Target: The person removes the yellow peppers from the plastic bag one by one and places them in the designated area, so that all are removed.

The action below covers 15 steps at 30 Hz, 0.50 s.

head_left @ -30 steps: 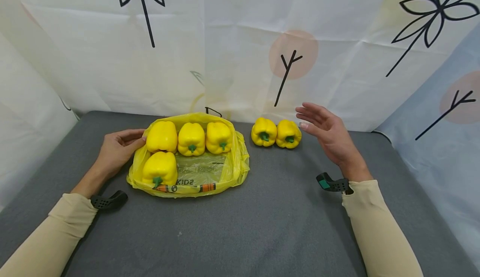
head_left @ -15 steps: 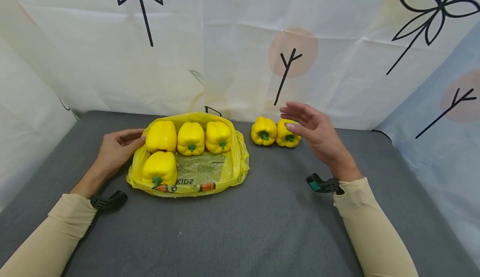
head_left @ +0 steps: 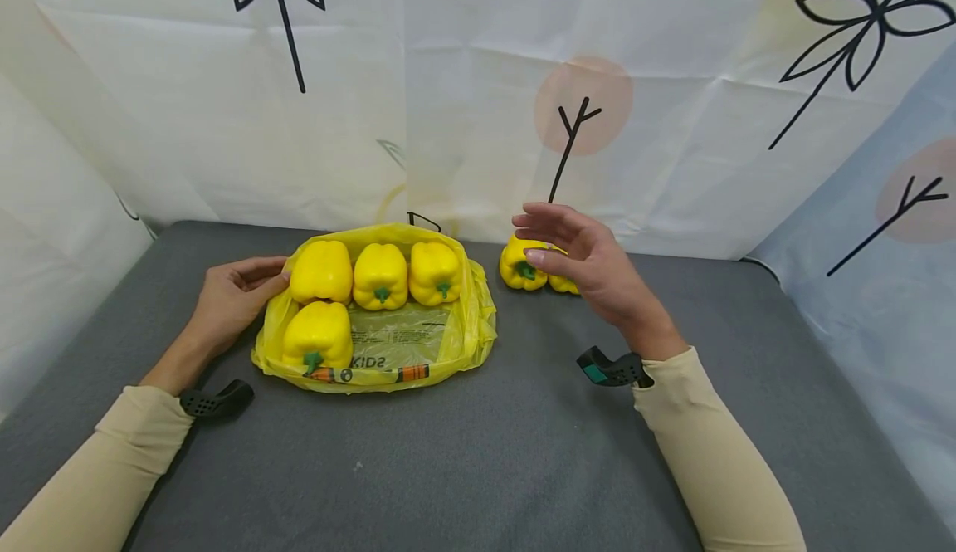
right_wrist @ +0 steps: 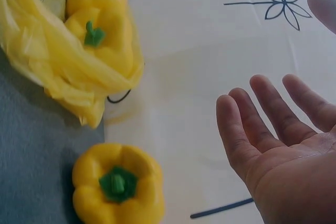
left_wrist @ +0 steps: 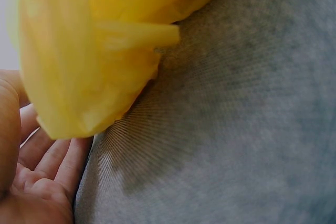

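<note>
Holding the edge of the yellow bag (head_left: 481, 319) with thumb and fingers, the left hand (head_left: 237, 299) is right beside 4 yellow peppers (head_left: 381, 274) inside it. The right hand (head_left: 590, 266) is empty, its fingers loose, close to 2 more peppers (head_left: 514, 268) on the desk (head_left: 478, 452); I cannot see it touching them. To pick 1 up well, the right hand should go slowly around its fat sides and leave the green stem (head_left: 525, 271) alone. The 2 peppers sit very close, so a bump could roll 1 away. The left hand should hold the bag still so it won't flop.
</note>
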Tool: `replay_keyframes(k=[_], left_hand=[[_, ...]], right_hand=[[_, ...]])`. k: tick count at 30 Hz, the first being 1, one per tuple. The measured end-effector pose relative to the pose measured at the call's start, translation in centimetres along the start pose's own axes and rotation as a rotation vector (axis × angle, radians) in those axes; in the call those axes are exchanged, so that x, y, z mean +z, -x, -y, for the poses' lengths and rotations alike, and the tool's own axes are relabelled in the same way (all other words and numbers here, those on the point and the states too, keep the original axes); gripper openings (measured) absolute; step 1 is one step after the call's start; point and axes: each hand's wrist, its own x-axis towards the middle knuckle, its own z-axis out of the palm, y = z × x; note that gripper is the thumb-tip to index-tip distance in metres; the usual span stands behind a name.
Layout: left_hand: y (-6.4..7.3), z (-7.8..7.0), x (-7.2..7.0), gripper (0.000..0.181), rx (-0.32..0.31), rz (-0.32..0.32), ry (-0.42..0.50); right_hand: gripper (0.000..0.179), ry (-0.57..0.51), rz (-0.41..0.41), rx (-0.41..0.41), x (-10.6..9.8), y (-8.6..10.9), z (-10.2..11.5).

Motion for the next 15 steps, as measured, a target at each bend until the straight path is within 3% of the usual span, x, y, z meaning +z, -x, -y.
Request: replay_keyframes(k=[15], left_hand=[[0.0,0.1,-0.1,0.05,-0.011,0.004,-0.01]], right_hand=[[0.054,-0.065,0.091,-0.078,3.3,-1.7,0.5]])
